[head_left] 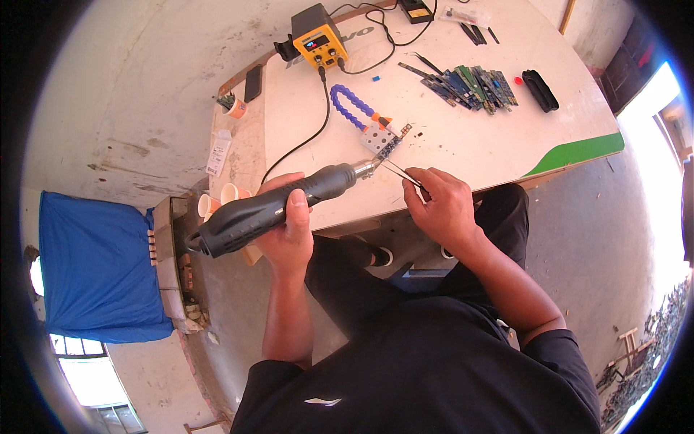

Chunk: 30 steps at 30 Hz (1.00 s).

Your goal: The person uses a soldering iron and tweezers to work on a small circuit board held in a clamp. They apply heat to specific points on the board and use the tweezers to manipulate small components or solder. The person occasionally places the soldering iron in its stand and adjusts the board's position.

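Observation:
My left hand (293, 228) is wrapped round a black hot air gun (278, 206), whose metal nozzle points right at a small circuit board (391, 148). My right hand (441, 202) pinches a pair of thin metal tweezers (402, 173), with the tips close to the board; whether they touch it I cannot tell. The board lies against a pale metal block (377, 138) with holes in it. From that block curves a blue segmented hose (341, 98) with an orange nozzle. Tiny dark chips (420, 134) lie right of the board.
A yellow and black hot air station (318, 40) stands at the back, its cable looping along the table (463, 148). Stacked circuit boards (473, 88) lie at the back right, near a black case (540, 91). Paper cups (233, 193) and a phone (253, 83) are at the left.

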Each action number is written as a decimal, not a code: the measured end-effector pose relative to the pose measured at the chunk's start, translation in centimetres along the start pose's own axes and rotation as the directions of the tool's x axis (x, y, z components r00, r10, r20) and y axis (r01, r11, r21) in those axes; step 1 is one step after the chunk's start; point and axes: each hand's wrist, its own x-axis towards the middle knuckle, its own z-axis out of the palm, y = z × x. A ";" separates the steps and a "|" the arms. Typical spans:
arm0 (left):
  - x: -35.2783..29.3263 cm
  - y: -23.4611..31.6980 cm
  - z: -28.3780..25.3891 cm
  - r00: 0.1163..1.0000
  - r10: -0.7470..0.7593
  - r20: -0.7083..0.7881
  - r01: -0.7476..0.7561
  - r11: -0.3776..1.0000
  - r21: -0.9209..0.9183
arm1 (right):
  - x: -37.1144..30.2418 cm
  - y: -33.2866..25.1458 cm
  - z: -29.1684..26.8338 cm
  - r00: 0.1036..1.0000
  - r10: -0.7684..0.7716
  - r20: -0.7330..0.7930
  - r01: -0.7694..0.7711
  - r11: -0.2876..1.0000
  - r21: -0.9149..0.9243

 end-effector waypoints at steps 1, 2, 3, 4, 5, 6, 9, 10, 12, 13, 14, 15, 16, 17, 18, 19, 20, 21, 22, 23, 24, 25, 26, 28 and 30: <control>-0.1 -0.1 -0.1 1.000 -0.002 0.001 0.002 1.000 -0.001 | 0.0 -0.1 0.0 1.000 -0.004 0.003 0.004 1.000 -0.008; -0.1 -0.2 -0.2 1.000 -0.005 0.002 0.005 1.000 -0.001 | 0.0 -0.1 0.0 1.000 -0.008 0.006 0.008 1.000 -0.016; -0.1 -0.4 -0.3 1.000 -0.002 0.005 0.002 1.000 -0.005 | -0.1 -0.1 0.0 1.000 -0.014 0.010 0.014 0.999 -0.029; -0.1 -0.6 -0.4 1.000 0.000 0.008 0.000 1.000 -0.009 | -0.1 -0.1 -0.1 1.000 -0.019 0.014 0.020 0.999 -0.041; -0.1 -0.7 -0.4 1.000 0.002 0.011 -0.002 1.000 -0.014 | -0.1 0.0 -0.2 1.000 -0.024 0.019 0.025 0.998 -0.054; -0.1 -0.6 -0.4 1.000 0.001 0.013 -0.001 1.000 -0.011 | -0.2 0.0 -0.3 0.999 -0.031 0.013 0.031 0.998 -0.059; -0.2 -0.3 -0.2 1.000 -0.001 0.011 0.001 1.000 -0.007 | -0.2 0.1 -0.3 0.999 -0.047 0.002 0.047 0.996 -0.070; -0.2 -0.3 -0.2 1.000 -0.001 0.006 0.001 1.000 -0.007 | -0.2 0.1 -0.3 0.999 -0.052 0.003 0.052 0.996 -0.072; -0.2 -0.4 -0.2 1.000 0.003 0.001 -0.003 1.000 0.001 | -0.1 0.1 -0.3 0.998 -0.065 -0.002 0.065 0.995 -0.071; -0.2 -0.5 -0.3 1.000 0.006 0.002 -0.006 1.000 0.009 | 0.0 0.1 -0.2 0.997 -0.074 -0.008 0.074 0.995 -0.069; -0.1 -0.5 -0.4 1.000 0.009 0.002 -0.009 1.000 0.018 | 0.1 0.1 -0.1 0.996 -0.084 -0.013 0.083 0.994 -0.068; -0.1 -0.6 -0.4 1.000 0.014 0.001 -0.014 1.000 0.019 | 0.1 0.1 0.1 0.996 -0.083 -0.010 0.083 0.995 -0.063; 0.0 -0.7 -0.5 1.000 0.018 0.000 -0.018 1.000 0.021 | 0.2 0.1 0.2 0.997 -0.083 -0.006 0.082 0.995 -0.059; 0.0 -0.7 -0.5 1.000 0.023 -0.001 -0.023 0.999 0.023 | 0.2 0.1 0.3 0.997 -0.083 -0.003 0.082 0.995 -0.055; 0.0 -0.6 -0.6 1.000 0.023 -0.002 -0.023 0.999 0.025 | 0.2 0.0 0.4 0.996 -0.084 -0.005 0.083 0.995 -0.061; 0.0 -0.6 -0.5 1.000 0.024 -0.003 -0.023 0.999 0.027 | 0.3 -0.1 0.5 0.996 -0.085 -0.008 0.084 0.994 -0.068; 0.0 -0.5 -0.5 1.000 0.024 -0.004 -0.024 0.999 0.030 | 0.3 -0.2 0.6 0.996 -0.086 -0.010 0.085 0.994 -0.075; 0.0 -0.4 -0.5 1.000 0.021 -0.001 -0.021 0.999 0.026 | 0.3 -0.2 0.7 0.995 -0.093 -0.019 0.091 0.993 -0.075; 0.0 -0.3 -0.5 1.000 0.019 0.002 -0.019 1.000 0.022 | 0.3 -0.2 0.8 0.995 -0.100 -0.029 0.097 0.992 -0.076; 0.0 -0.2 -0.5 1.000 0.016 0.005 -0.016 1.000 0.018 | 0.4 -0.2 0.8 0.994 -0.106 -0.039 0.103 0.992 -0.077; 0.0 -0.2 -0.5 1.000 0.022 0.004 -0.022 1.000 0.017 | 0.4 -0.3 0.8 0.994 -0.106 -0.034 0.103 0.991 -0.082; 0.0 -0.3 -0.5 1.000 0.027 0.003 -0.027 0.999 0.016 | 0.4 -0.5 0.7 0.994 -0.105 -0.029 0.102 0.991 -0.086; 0.1 -0.3 -0.5 0.999 0.033 0.003 -0.033 0.999 0.015 | 0.4 -0.6 0.6 0.994 -0.104 -0.023 0.102 0.991 -0.091; 0.1 -0.2 -0.5 0.999 0.034 -0.004 -0.034 0.999 0.015 | 0.4 -0.5 0.7 0.993 -0.116 -0.031 0.113 0.989 -0.095; 0.2 -0.2 -0.4 0.999 0.035 -0.008 -0.035 0.999 0.016 | 0.4 -0.5 0.6 0.993 -0.114 -0.021 0.111 0.989 -0.098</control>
